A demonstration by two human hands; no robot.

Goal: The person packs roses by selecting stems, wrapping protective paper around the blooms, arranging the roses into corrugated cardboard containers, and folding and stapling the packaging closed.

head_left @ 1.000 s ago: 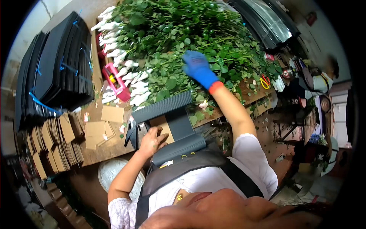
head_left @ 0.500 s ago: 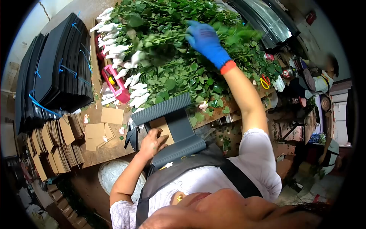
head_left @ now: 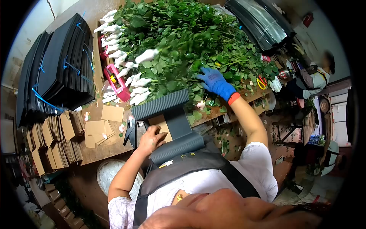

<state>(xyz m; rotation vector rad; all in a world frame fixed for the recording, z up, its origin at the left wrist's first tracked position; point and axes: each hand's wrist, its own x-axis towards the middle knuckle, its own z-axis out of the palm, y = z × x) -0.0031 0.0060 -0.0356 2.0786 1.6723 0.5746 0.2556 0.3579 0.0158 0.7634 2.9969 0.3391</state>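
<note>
My bare left hand (head_left: 151, 139) lies with its fingers spread on a brown cardboard piece (head_left: 161, 128), pressing it onto a dark corrugated sheet (head_left: 178, 124) at my waist. The sheet's far and near sides curl upward. My right hand (head_left: 216, 83), in a blue glove with a red cuff, is closed around the stem of a rose over the leaves. That rose's head, in a white sleeve (head_left: 146, 56), sticks out to the left, slightly blurred. Beneath it lies a thick pile of leafy rose stems (head_left: 171, 42), their white-sleeved heads (head_left: 112, 42) lined up at the left.
A pink tape dispenser (head_left: 117, 84) stands beside the rose heads. Left are tied stacks of dark sheets (head_left: 66, 57), cardboard bundles (head_left: 57, 139), loose cards (head_left: 100, 129) and a black-handled tool (head_left: 130, 134). Yellow-red scissors (head_left: 262, 82) lie right. Other people (head_left: 318, 78) are at the far right.
My right hand has moved back toward me, drawing a rose whose white-sleeved head now lifts above the pile. My left hand stays on the cardboard.
</note>
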